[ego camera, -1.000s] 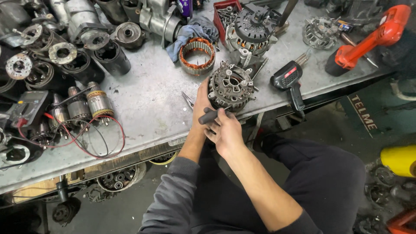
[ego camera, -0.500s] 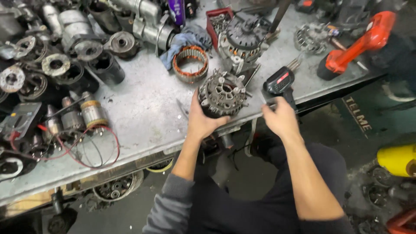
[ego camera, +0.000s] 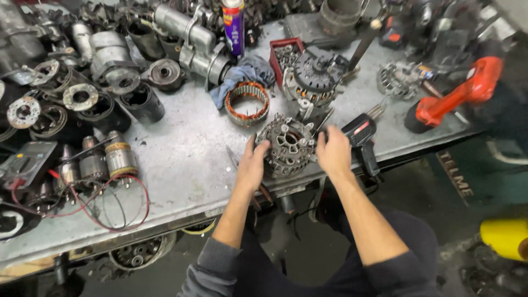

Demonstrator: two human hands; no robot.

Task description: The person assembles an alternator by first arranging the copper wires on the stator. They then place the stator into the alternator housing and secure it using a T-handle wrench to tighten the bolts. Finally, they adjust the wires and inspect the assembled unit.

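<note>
Alternator housing (ego camera: 287,146), grey ribbed metal with a round centre hub, sits near the front edge of the surface (ego camera: 181,165), between both hands. Left hand (ego camera: 254,162) lies against its left side, fingers spread and curled onto the rim. Right hand (ego camera: 333,149) presses its right side, fingers wrapped loosely on the casting; both hands hold the housing rather than close fully around it.

Edges: the front lip of the surface runs just below the housing, close under the wrists. Bare metal opens to the left of the left hand, a clear patch reaching toward the armatures (ego camera: 107,159). Little room to the right.

Around it:
- Black soldering gun (ego camera: 360,137) lies just beside the right hand, nearly touching, its handle overhanging the front edge.
- Copper-wound stator ring (ego camera: 247,103) just behind the housing, resting by a blue rag (ego camera: 237,77).
- Second alternator (ego camera: 316,77), dark fan face up, behind and to the right, near a red parts tray (ego camera: 281,52).
- Red-orange power tool (ego camera: 459,96) well apart on the far right, by the surface's right edge.
- Red wire loop (ego camera: 113,206) lies left, near the front edge, running from the armatures.
- Purple spray can (ego camera: 234,25) upright at the back.
- Starter bodies and round housings (ego camera: 110,71) crowd the back left.
</note>
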